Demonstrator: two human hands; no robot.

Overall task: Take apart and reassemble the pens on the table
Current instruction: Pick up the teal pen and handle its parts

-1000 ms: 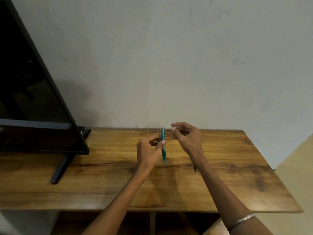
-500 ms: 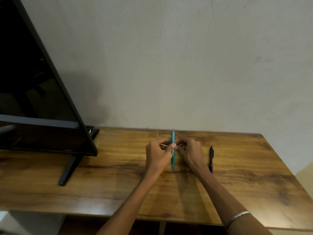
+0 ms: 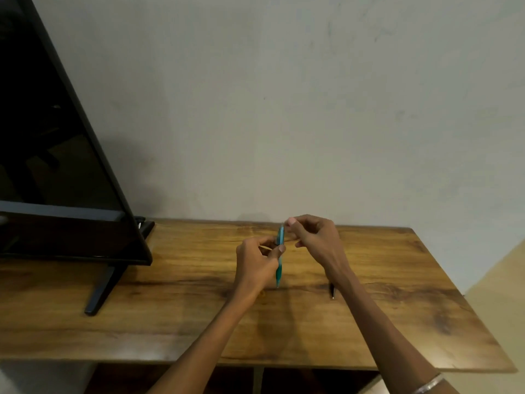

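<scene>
Left hand [image 3: 257,261] is pinching the teal pen [image 3: 279,255] mid-barrel, holding it upright over the table [image 3: 170,308] centre. Right hand [image 3: 314,240] is pinching at its top end, maybe a small part. Black pen [image 3: 331,291] is lying beside the right wrist, TV [image 3: 56,166] standing far left.

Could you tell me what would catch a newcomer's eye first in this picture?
Most likely the teal pen, held nearly upright above the middle of the wooden table: the left hand grips its barrel while the right hand pinches at its top end. Next, the big dark screen standing at the table's left end. A black pen lies on the table, mostly hidden behind the right forearm.
</scene>
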